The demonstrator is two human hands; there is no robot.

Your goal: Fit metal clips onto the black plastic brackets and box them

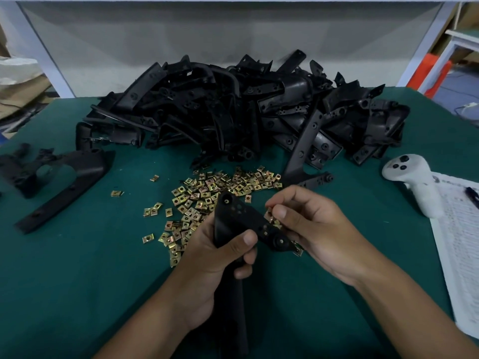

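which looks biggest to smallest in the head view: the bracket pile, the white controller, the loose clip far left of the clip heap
1. bracket pile, by far the largest
2. white controller
3. loose clip, tiny

The pile lies farther from the camera and still looks largest, so the order is safe.

I see a table (77, 281) covered in dark green cloth filling most of the frame. Across the upper middle lies a big heap of black plastic brackets (246, 110). At the left edge, apart from the heap, a single black bracket (62, 177) lies on the cloth. In the centre a loose scatter of brass-coloured metal clips (207, 193) spreads out just below the heap, with a few strays to its left. At the right a white handheld controller (412, 180) lies touching the edge of a printed paper sheet (458, 255), and a pen (471, 196) rests on that sheet.
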